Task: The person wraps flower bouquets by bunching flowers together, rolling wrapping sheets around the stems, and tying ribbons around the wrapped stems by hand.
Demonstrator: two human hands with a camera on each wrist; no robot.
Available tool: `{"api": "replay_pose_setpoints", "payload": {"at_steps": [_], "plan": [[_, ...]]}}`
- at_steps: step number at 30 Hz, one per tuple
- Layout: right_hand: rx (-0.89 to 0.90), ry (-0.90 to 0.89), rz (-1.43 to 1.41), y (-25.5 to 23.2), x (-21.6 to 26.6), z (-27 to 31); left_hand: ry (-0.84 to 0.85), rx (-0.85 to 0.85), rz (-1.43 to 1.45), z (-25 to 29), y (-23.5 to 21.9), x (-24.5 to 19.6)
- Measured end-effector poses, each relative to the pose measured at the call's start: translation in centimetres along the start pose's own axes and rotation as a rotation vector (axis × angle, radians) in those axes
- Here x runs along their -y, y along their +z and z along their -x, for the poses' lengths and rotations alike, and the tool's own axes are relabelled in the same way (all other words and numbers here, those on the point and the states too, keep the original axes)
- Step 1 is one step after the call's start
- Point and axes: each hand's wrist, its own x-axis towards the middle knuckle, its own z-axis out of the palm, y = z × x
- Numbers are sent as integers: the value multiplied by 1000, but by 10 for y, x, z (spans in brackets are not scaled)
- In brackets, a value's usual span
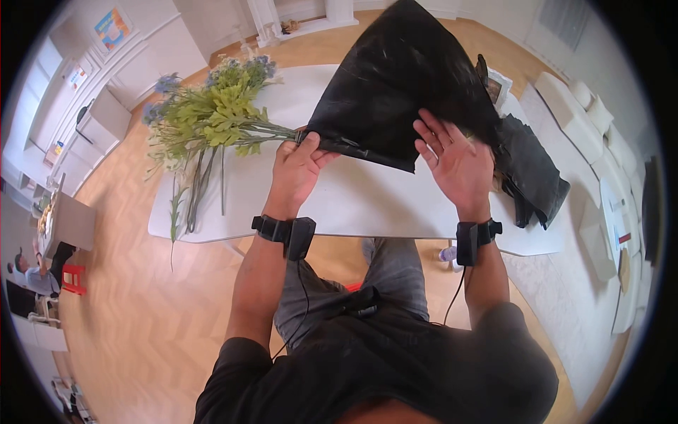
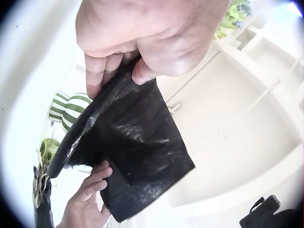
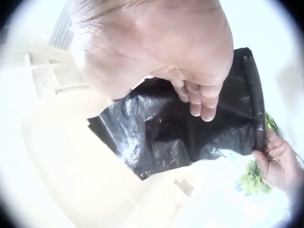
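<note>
A black plastic bag (image 1: pixel 402 78) is held up over the white table (image 1: pixel 381 205), with a folded band along its near edge. My left hand (image 1: pixel 295 173) pinches that band at its left corner between thumb and fingers, as the left wrist view also shows. My right hand (image 1: pixel 462 166) has its fingers extended against the bag's right part, palm toward me; in the right wrist view its fingertips (image 3: pixel 207 114) lie on the shiny plastic. Just left of my left hand lies a bunch of artificial flowers (image 1: pixel 226 106), its stems running toward that hand.
More crumpled black plastic (image 1: pixel 533 173) lies at the table's right end, with a picture frame (image 1: pixel 496 86) behind it. Loose stems (image 1: pixel 201 187) hang over the table's left front. A white sofa (image 1: pixel 590 134) stands to the right. Far left, a person sits near a red stool (image 1: pixel 73 279).
</note>
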Motion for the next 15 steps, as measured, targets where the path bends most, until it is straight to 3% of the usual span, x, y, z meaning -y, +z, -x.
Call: {"api": "replay_pose_setpoints", "payload": {"at_steps": [1,2,4,6,8,9,11,15], "plan": [[-109,-4,-46,0,4,-2,1,4,2,-1,-3,3],[-106,-5,-42,-5,6,-2,-1,-55,-23,-3,-9,7],[-120,-72,296,-26,4,-2,-2,-116,-49,-4,-14,9],[-87,-97,1106,-37,-8,3,-6,-77,-48,-2,-15,9],[33,-105,1560,-21,-27,9,-4,-61,-69,0,-11,10],[25,-103,1560,-18,-35,10,10,-48,-88,-1,-9,12],[28,-293,1746,-18,-45,8,6,-51,-103,1,-8,12],[-22,-150,1708,-26,-50,0,25,-32,-112,9,-2,8]]}}
